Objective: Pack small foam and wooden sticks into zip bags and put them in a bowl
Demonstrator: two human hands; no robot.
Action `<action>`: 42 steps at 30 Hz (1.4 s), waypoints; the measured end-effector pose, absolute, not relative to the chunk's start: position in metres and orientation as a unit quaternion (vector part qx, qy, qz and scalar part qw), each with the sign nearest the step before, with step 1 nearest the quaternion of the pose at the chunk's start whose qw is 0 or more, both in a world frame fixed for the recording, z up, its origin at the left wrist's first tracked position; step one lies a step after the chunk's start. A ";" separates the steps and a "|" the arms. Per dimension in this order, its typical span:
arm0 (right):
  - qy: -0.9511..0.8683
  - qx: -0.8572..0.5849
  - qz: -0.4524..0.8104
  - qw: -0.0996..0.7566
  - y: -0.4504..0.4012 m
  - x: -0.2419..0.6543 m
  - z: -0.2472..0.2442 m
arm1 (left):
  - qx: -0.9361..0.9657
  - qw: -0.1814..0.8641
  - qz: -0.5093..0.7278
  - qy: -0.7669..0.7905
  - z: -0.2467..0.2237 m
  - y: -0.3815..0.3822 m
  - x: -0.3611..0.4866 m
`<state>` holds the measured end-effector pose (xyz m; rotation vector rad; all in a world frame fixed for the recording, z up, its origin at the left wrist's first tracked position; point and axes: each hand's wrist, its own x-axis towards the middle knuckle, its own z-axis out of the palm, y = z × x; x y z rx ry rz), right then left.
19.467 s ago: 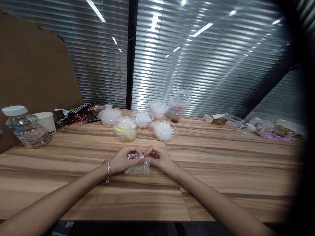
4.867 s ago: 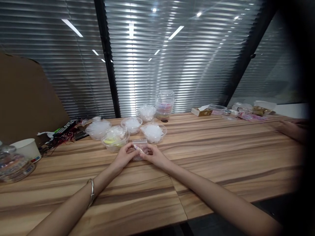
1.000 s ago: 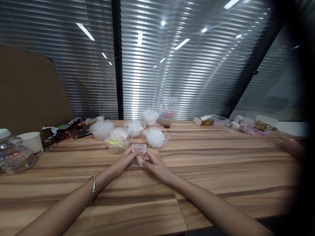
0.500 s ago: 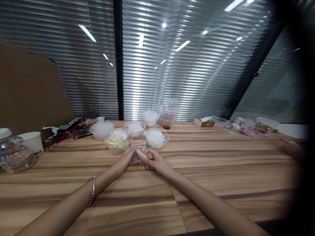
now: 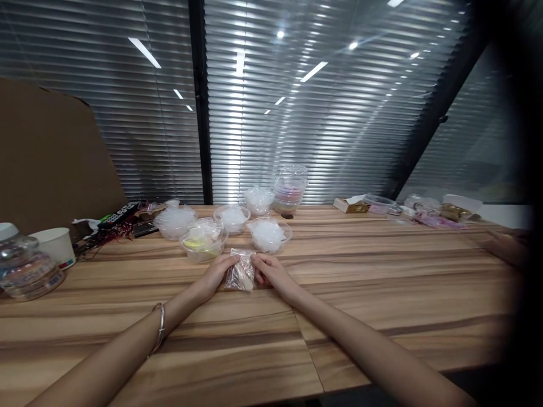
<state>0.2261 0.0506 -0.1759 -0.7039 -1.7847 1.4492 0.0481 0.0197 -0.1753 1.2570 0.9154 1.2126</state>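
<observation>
A small clear zip bag (image 5: 236, 278) is between my hands, low over the table. Inside its lower right part sits a pale, off-white piece (image 5: 245, 281) whose kind I cannot make out. My left hand (image 5: 216, 275) pinches the bag's upper left edge, and my right hand (image 5: 271, 272) pinches its upper right edge. Just beyond the bag stand a clear bowl (image 5: 204, 257) with white and yellow packets and another clear bowl (image 5: 268, 235) with white translucent pieces.
More bowls of white pieces (image 5: 232, 219) stand behind, near stacked clear tubs (image 5: 291, 192). On the left are a clear jar (image 5: 27, 271), a white paper cup (image 5: 55, 247) and a remote (image 5: 121, 215). A small box (image 5: 351, 206) and another person's hand (image 5: 504, 247) are to the right.
The pale piece was in my right fingers at the bag's mouth; now it lies inside the bag. My right hand has shifted to the bag's upper right edge.
</observation>
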 end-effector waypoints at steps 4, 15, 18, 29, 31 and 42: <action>-0.665 -0.279 0.580 0.378 0.047 0.228 -0.172 | 0.554 0.557 0.489 0.379 -0.170 0.016 0.050; -0.624 -0.287 0.605 0.403 0.045 0.226 -0.173 | 0.537 0.513 0.522 0.419 -0.174 0.018 0.048; -0.616 -0.303 0.596 0.417 0.048 0.226 -0.174 | 0.541 0.515 0.517 0.417 -0.174 0.018 0.049; -0.637 -0.308 0.573 0.414 0.050 0.226 -0.177 | 0.585 0.467 0.499 0.436 -0.171 0.017 0.049; -0.638 -0.306 0.580 0.405 0.050 0.226 -0.177 | 0.588 0.466 0.498 0.436 -0.170 0.016 0.049; -0.616 -0.304 0.606 0.402 0.045 0.226 -0.175 | 0.571 0.493 0.502 0.424 -0.171 0.014 0.050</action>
